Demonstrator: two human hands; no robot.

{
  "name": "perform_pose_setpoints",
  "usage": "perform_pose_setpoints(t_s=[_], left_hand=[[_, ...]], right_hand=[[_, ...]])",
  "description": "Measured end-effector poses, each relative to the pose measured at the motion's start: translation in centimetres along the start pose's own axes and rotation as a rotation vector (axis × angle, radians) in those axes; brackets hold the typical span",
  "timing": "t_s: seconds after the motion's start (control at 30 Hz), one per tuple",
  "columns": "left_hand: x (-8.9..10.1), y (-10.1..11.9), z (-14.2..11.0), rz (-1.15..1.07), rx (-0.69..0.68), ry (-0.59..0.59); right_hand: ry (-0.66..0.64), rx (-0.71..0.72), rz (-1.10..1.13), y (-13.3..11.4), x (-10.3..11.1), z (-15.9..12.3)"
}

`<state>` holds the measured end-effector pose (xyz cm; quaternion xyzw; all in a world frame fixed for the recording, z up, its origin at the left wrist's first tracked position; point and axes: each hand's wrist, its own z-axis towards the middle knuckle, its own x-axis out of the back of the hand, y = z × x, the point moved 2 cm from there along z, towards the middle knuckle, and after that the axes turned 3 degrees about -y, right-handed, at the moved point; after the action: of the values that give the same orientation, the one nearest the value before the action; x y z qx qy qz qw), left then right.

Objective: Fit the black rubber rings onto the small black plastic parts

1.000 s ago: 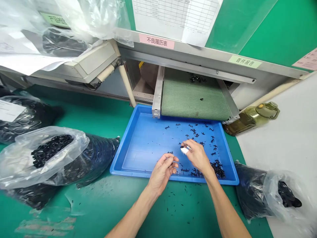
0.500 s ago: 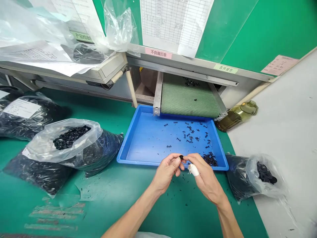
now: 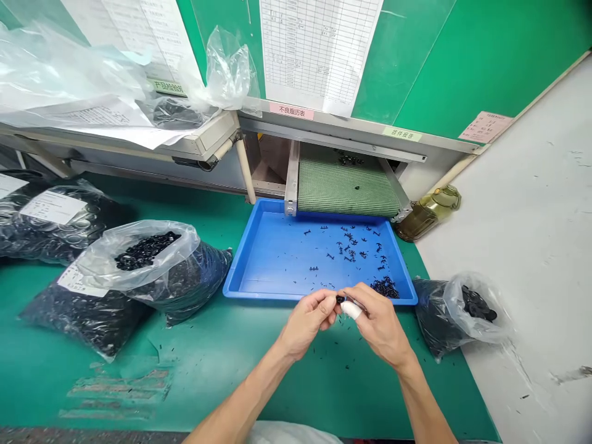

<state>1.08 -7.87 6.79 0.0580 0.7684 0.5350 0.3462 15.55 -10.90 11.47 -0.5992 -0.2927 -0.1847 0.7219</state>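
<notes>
Your left hand and right hand were curled together, pinching a small black part between their fingertips, just over the near rim of a blue plastic tray. A white finger cot covered one right finger. Just beyond your right hand, a clump of black parts lay in the tray among scattered pieces. Open plastic bags of black parts sat left on the green bench mat, with another bag at right, near an olive drink bottle. A green mesh conveyor belt ended above the tray. Printed sheets hung on a green wall panel.
</notes>
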Motion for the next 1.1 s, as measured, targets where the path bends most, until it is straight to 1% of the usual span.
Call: perform_pose_setpoints(t_s=[0.1,0.17,0.33,0.4,0.47,0.57,0.67,0.77,0.87,0.97,1.1], left_hand=[[0.3,-0.2,0.1,-0.063,0.028,-0.02],[0.5,-0.4,0.2,-0.126,0.052,-0.021],[0.4,-0.6,0.7,-0.267,0.12,-0.02],[0.2,-0.6,0.8,-0.293,0.123,-0.021],[0.2,-0.7,0.9,-0.312,0.103,-0.006],[0.3,-0.9,1.0,-0.354,0.068,0.071],[0.4,-1.0,1.0,-0.38,0.061,0.134],[0.2,-0.8,0.9,-0.381,0.065,0.151],[-0.2,-0.7,0.8,-0.372,0.047,0.162],[-0.4,-0.8,0.7,-0.346,0.014,0.176],[-0.3,-1.0,0.6,-0.319,-0.016,0.178]], right_hand=[[-0.039,0.047,0.075,0.2,-0.2,-0.1],[-0.049,0.053,0.096,0.5,-0.3,-0.1],[-0.047,0.002,0.102,1.0,-0.1,0.0],[-0.02,-0.037,0.081,1.0,0.1,0.0],[-0.011,-0.035,0.048,1.0,0.1,-0.1],[-0.002,-0.017,-0.073,1.1,0.0,-0.9],[0.073,-0.05,-0.274,1.3,-0.5,-1.9],[0.101,0.008,-0.43,1.1,-1.0,-2.4],[0.104,0.055,-0.551,0.6,-1.3,-2.3],[0.121,0.063,-0.637,0.3,-1.3,-2.0],[0.133,0.053,-0.692,0.0,-1.5,-1.8]])
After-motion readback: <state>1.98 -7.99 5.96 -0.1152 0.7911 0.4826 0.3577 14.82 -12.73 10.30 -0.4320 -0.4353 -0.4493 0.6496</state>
